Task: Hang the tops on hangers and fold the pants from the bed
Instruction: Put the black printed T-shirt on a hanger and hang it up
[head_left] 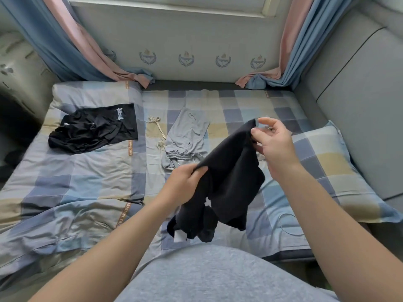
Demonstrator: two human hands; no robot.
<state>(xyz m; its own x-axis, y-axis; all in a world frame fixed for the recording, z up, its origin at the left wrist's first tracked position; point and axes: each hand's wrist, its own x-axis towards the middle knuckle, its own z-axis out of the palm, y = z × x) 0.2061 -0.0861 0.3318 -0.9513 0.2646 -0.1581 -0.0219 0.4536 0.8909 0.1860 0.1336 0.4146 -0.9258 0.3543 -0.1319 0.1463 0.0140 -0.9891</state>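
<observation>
I hold a black garment (229, 182) with a small white mark above the bed (87, 188). My left hand (185, 184) grips its near edge in a fist. My right hand (272, 140) pinches its far upper corner between thumb and fingers. The cloth hangs down between my arms, a white label showing at its lower end. A second black garment (96, 129) with white lettering lies crumpled on the left pillow. Grey pants (185, 136) with an elastic waistband lie flat in the middle of the bed, partly behind the held cloth.
A beige cord (158, 131) lies beside the grey pants. A checked pillow (327, 166) sits at the right. Blue and pink curtains (72, 44) hang at both back corners, with a padded wall (359, 94) on the right. A thin white cable (285, 223) lies on the sheet.
</observation>
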